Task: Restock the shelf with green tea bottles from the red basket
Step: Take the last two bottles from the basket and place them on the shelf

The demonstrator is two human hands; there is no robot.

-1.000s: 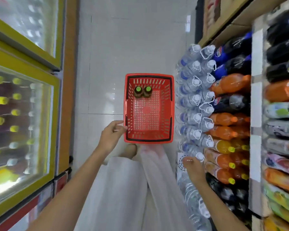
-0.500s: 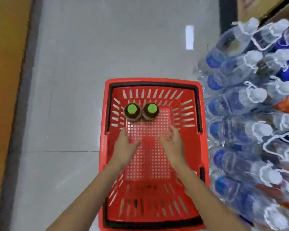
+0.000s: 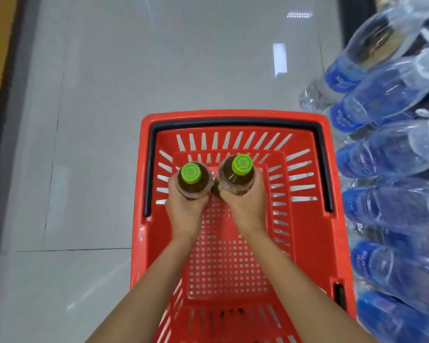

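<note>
Floor tiles (image 3: 159,78), pale grey and glossy, fill the view from nine o'clock round to twelve, with a dark strip and an orange-yellow edge at the far left. Below centre, from the middle down to six o'clock, sits the red basket (image 3: 310,243) on those tiles, its black handle (image 3: 233,126) folded down along the far rim and its perforated bottom bare apart from what you hold. From one o'clock down to five o'clock, a stack of water bottles (image 3: 391,154) with blue labels leans in just beside the basket's right wall.

Your two forearms come up from six o'clock into the basket. Your left hand (image 3: 187,206) is wrapped closed around the body of the left green tea bottle (image 3: 193,181), dark liquid under a lime-green cap (image 3: 190,172), upright near the basket's far end at about eleven o'clock from the basket's middle. Your right hand (image 3: 245,203) is likewise curled tight around the right green tea bottle (image 3: 237,179), its cap tilted slightly toward twelve. The two bottles stand side by side, nearly touching; whether either has left the basket bottom cannot be told.
</note>
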